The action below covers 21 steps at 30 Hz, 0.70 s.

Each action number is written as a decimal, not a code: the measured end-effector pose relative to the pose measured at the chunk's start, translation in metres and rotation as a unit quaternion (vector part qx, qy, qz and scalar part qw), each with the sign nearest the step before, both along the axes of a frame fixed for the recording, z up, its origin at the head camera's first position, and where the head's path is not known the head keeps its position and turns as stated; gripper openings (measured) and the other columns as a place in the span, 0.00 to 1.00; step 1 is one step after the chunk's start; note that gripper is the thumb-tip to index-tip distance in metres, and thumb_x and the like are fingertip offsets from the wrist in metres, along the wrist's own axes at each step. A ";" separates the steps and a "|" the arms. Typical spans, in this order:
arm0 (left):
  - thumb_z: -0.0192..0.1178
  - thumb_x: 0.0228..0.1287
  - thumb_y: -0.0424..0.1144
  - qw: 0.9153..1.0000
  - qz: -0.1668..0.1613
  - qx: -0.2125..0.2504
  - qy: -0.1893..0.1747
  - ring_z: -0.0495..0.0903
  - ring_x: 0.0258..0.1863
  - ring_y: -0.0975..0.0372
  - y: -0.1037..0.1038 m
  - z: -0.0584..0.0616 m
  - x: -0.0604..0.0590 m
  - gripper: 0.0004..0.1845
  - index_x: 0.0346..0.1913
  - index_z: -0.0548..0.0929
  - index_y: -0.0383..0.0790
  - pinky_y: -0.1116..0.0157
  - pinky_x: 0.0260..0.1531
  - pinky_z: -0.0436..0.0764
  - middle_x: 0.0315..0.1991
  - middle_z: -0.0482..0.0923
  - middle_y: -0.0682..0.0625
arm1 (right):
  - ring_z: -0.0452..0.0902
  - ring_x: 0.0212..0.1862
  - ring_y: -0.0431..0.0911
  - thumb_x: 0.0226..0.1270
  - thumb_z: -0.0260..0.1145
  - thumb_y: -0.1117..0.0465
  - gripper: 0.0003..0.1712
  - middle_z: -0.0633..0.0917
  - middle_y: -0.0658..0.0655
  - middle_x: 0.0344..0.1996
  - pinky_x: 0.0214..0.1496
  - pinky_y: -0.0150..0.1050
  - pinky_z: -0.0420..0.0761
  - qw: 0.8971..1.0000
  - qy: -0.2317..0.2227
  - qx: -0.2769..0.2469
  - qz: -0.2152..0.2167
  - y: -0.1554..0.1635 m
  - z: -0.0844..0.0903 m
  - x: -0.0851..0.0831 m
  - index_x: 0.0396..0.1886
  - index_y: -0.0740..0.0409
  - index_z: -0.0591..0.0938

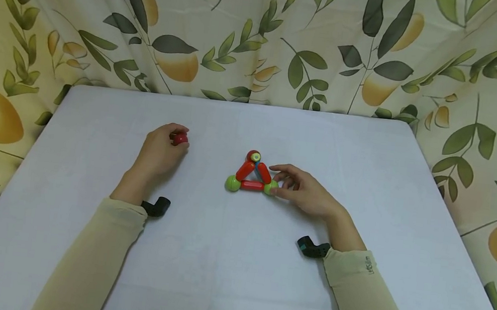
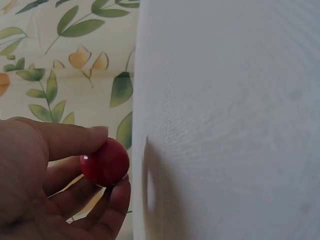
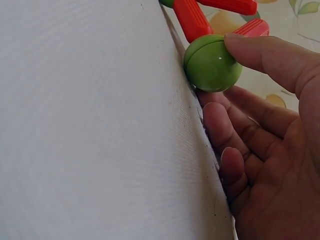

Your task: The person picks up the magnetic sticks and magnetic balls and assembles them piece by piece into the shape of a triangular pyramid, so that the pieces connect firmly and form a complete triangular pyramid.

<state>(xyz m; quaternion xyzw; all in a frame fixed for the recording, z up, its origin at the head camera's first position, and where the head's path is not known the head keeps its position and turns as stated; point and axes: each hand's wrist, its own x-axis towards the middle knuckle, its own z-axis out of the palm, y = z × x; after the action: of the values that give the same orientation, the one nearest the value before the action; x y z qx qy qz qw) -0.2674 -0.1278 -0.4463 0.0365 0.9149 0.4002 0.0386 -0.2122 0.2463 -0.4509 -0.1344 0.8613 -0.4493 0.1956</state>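
Observation:
My left hand (image 1: 163, 152) pinches a small red ball (image 2: 106, 162) between the thumb and fingers, at the left of the table. Near the table's middle lies a triangle of red rods (image 1: 252, 185) joined by balls. Green balls sit at its two near corners, the left one (image 1: 233, 183) apart from both hands. My right hand (image 1: 306, 190) holds the right green ball (image 3: 212, 64), thumb on one side and fingertips at the other. At the far corner is a red ball (image 1: 250, 153) with a yellow-green round piece (image 1: 255, 157) against it. A blue part (image 1: 257, 165) shows just below.
A white cloth covers the table (image 1: 228, 264). Behind it and at both sides hangs a curtain (image 1: 288, 38) printed with leaves and fruit. Black wrist devices (image 1: 156, 207) stick out from both sleeves.

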 end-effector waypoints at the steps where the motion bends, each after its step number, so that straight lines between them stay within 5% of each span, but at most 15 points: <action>1: 0.60 0.73 0.37 1.000 0.001 0.005 0.002 0.78 0.56 0.47 0.001 0.001 0.000 0.21 0.66 0.78 0.39 0.48 0.60 0.78 0.60 0.80 0.38 | 0.75 0.45 0.50 0.69 0.73 0.56 0.30 0.82 0.54 0.52 0.43 0.34 0.74 1.000 0.000 0.001 0.000 0.000 0.001 0.000 0.69 0.46 0.76; 21: 0.68 0.70 0.36 0.994 -0.046 0.104 0.005 0.80 0.62 0.54 0.046 0.028 0.021 0.23 0.65 0.79 0.44 0.57 0.63 0.82 0.61 0.80 0.47 | 0.74 0.45 0.50 0.70 0.72 0.56 0.28 0.83 0.55 0.52 0.44 0.34 0.74 1.000 -0.002 -0.010 0.002 0.001 0.000 0.001 0.68 0.46 0.77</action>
<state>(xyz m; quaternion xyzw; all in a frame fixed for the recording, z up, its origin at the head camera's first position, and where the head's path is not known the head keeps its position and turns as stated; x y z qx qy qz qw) -0.2462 -0.0816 -0.4181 0.0839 0.8660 0.4906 0.0487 -0.2108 0.2477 -0.4509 -0.1376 0.8562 -0.4575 0.1967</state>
